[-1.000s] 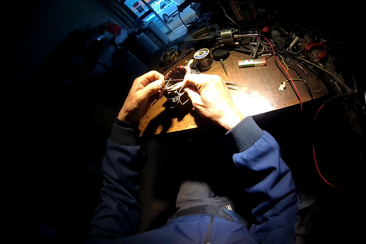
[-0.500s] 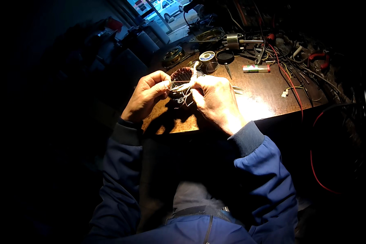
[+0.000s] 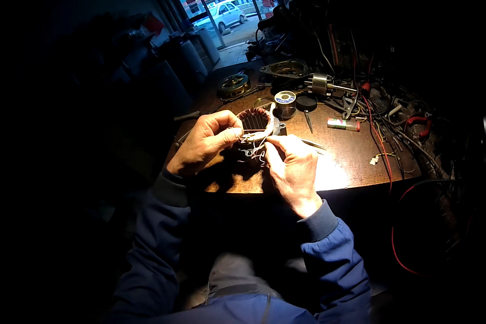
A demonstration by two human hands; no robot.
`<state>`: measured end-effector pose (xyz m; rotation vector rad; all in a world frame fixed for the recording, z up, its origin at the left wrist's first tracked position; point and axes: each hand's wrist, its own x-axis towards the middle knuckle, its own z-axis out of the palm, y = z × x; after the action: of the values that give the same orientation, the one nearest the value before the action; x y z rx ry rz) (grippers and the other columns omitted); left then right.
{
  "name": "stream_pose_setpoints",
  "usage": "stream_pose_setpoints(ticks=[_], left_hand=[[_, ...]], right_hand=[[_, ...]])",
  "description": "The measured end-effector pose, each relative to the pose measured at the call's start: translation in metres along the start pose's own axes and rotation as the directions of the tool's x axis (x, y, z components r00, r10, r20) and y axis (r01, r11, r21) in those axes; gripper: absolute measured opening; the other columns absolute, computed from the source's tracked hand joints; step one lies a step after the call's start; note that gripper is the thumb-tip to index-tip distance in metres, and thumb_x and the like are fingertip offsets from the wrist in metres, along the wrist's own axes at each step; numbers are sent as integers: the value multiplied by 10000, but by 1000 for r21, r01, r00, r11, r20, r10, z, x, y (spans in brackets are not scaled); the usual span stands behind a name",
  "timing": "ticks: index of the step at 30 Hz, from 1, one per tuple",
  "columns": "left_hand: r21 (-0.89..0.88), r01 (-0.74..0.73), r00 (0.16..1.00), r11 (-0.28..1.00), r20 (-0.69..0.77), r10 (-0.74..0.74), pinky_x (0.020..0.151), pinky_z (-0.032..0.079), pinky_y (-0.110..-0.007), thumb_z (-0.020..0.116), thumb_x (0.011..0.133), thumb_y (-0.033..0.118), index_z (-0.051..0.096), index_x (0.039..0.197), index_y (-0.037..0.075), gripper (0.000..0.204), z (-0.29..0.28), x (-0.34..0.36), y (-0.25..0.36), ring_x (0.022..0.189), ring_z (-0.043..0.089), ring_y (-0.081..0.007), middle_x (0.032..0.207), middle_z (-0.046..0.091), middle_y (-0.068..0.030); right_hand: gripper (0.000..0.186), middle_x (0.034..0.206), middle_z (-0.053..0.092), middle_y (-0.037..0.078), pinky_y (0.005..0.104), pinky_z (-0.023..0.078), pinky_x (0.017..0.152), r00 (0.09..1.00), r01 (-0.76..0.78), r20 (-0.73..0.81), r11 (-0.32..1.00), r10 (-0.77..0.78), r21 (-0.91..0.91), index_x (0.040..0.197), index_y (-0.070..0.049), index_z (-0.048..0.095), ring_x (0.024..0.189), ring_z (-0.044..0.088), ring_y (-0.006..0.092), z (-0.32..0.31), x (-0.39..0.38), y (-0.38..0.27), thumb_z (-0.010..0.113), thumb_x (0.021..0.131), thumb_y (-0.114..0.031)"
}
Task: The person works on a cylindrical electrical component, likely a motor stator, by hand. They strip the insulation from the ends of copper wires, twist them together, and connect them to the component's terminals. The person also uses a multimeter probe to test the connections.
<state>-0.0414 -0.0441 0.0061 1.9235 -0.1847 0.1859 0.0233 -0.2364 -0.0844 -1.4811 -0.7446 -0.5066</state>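
A motor stator (image 3: 254,115) with copper windings stands on the bench between my hands. White lacing and sleeved leads wrap its near rim, and thin loose leads (image 3: 258,155) dangle in front. My left hand (image 3: 208,140) is closed at the stator's left side, thumb and forefinger pinching a thin thread that stretches across the opening. At the near right rim, my right hand (image 3: 294,170) is also closed in a pinch, beside the loose leads. What lies between its fingertips is too small to make out.
Behind the stator stand a spool (image 3: 285,98), a round black lid (image 3: 306,100) and a rotor with shaft (image 3: 321,85). A pointed tool (image 3: 308,122) and a green-and-white tube (image 3: 342,124) lie to the right. Tangled cables and red-handled pliers (image 3: 420,123) fill the right side.
The view has shifted, so the bench sits lower in the picture. My right hand has come down from the stator's right rim toward its near side. My left hand keeps its pinch.
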Motion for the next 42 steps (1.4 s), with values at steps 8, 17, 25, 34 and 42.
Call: stream_pose_setpoints(ticks=[8, 17, 25, 34, 42], left_hand=[[0, 6, 1000, 1000, -8, -6, 703, 440, -215, 689, 1021, 144, 671, 983, 36, 116, 2, -2, 2, 765, 526, -42, 840, 606, 39], [47, -24, 1000, 999, -2, 24, 709, 430, -226, 684, 1025, 142, 679, 996, 21, 124, 2, -3, 4, 788, 515, -37, 849, 604, 47], [82, -24, 1000, 996, -4, 25, 690, 421, -222, 682, 1016, 119, 664, 986, 28, 98, 0, -4, -3, 770, 517, -33, 846, 609, 38], [76, -15, 1000, 997, -22, 17, 594, 368, -202, 690, 1012, 119, 652, 972, 39, 97, 2, -4, -1, 669, 468, -15, 799, 577, 57], [73, -27, 999, 997, -26, 29, 629, 385, -207, 697, 1007, 111, 658, 977, 32, 93, 1, -5, -4, 703, 483, -20, 809, 584, 54]], right_hand=[[114, 853, 751, 157, 345, 577, 683, 997, -69, -19, 997, 70, 41, 1003, 9, 768, 733, 744, 275, 1, -2, -6, 739, 894, 18], [77, 848, 778, 88, 273, 571, 678, 959, -285, 69, 930, 277, 232, 1015, 12, 756, 730, 729, 118, 3, -2, 0, 748, 940, -4], [187, 873, 778, 88, 251, 580, 687, 920, -390, 123, 847, 371, 361, 1104, 46, 717, 754, 728, 103, 1, -3, -1, 769, 929, 6], [143, 902, 790, 80, 260, 584, 720, 904, -428, 133, 857, 407, 287, 1065, 24, 749, 786, 747, 114, -4, -4, -4, 763, 926, -5], [82, 845, 767, 103, 285, 567, 690, 970, -242, 61, 959, 235, 150, 979, 18, 773, 733, 730, 164, -1, -4, 0, 769, 897, 23]])
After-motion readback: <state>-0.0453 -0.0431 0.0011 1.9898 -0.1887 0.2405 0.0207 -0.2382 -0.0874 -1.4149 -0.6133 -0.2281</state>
